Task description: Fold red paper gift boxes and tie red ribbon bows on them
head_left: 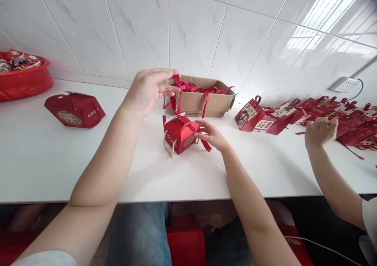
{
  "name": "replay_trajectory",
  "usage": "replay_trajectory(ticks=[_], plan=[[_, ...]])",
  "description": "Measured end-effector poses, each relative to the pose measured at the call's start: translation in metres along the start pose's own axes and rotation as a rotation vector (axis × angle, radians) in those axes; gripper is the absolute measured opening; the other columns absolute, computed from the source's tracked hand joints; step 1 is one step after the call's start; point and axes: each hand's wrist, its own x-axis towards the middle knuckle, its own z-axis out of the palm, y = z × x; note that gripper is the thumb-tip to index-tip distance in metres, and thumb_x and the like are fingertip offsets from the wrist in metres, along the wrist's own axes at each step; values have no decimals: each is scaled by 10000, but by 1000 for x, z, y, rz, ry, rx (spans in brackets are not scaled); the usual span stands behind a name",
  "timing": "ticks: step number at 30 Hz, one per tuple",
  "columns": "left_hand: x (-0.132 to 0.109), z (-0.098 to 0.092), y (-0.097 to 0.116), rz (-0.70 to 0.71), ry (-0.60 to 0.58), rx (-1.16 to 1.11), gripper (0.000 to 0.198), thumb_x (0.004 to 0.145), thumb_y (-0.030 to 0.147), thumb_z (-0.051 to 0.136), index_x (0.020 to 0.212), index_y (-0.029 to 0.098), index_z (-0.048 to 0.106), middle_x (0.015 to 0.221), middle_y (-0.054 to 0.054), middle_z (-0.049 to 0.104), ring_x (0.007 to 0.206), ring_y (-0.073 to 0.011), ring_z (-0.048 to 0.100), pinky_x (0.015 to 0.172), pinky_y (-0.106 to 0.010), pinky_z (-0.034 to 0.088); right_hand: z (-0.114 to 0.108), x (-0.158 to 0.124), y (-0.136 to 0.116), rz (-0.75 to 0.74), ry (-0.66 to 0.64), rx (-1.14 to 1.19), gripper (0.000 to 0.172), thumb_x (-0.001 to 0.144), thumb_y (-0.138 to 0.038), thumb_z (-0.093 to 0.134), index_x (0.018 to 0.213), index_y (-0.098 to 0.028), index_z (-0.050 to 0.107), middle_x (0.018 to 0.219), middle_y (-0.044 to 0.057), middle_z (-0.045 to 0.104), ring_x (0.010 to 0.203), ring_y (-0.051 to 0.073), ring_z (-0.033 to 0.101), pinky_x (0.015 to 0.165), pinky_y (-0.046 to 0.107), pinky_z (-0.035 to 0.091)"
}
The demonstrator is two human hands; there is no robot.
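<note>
My left hand (151,88) is raised at the front of a cardboard box (203,103), its fingers closed on a dark red ribbon (178,95) that hangs down. Below it stands a small red gift box (180,136) with twisted rope handles and a red ribbon around its top. My right hand (212,134) grips the right side of this gift box by the ribbon, fingers curved against it. More red ribbons (188,86) fill the cardboard box and drape over its front edge.
At left stand another red gift box (75,110) and a red plastic basket (26,81) of small packets. Several ribboned gift boxes (338,114) are clustered at right, near a co-worker's hand (321,131). The white table (141,179) meets a tiled wall (141,22).
</note>
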Motion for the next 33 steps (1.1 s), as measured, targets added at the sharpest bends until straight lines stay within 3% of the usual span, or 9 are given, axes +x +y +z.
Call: replay_trajectory(ticks=[4, 8, 14, 20, 25, 33], plan=[[4, 5, 2, 17, 15, 38, 270, 900, 197, 527, 1077, 10, 607, 1236, -148, 595, 835, -172, 700, 844, -356, 499, -3, 2, 3, 34, 46, -84, 521, 744, -448, 702, 1187, -211, 567, 1114, 84, 665, 761, 132, 652, 684, 287, 535], [6, -1, 4, 46, 22, 14, 249, 896, 232, 550, 1060, 49, 587, 1289, -154, 559, 903, -205, 685, 893, -397, 492, -5, 1, 7, 22, 187, -320, 448, 759, -444, 663, 1141, -220, 600, 1016, 50, 686, 590, 98, 591, 589, 269, 481], [4, -9, 13, 89, 138, -51, 265, 882, 123, 456, 1084, 30, 598, 1227, -91, 573, 1000, -240, 667, 921, -395, 454, -8, 3, 12, 2, 357, -586, 185, 771, -296, 566, 856, -210, 706, 826, 34, 708, 679, 154, 589, 683, 304, 460], [-3, -5, 15, 195, 144, -232, 245, 768, 159, 532, 951, 114, 689, 1175, -104, 607, 888, -259, 692, 938, -439, 496, -11, 4, 11, 10, 562, -499, 232, 765, -280, 533, 913, -198, 692, 605, -17, 590, 587, 148, 584, 615, 275, 445], [0, -4, 11, 228, 192, -313, 282, 803, 132, 497, 1026, 92, 664, 1170, -92, 603, 944, -248, 682, 1004, -450, 461, -18, 5, 13, 33, 691, -453, 316, 741, -228, 522, 1034, -193, 637, 589, -50, 525, 599, 153, 591, 637, 285, 455], [3, 1, 10, 171, 165, -378, 260, 841, 119, 464, 1038, 46, 617, 1196, -119, 580, 971, -263, 678, 1024, -449, 421, -36, 4, 15, 38, 973, -253, 472, 668, -162, 540, 1139, -198, 524, 548, -102, 485, 549, 131, 536, 665, 290, 467]])
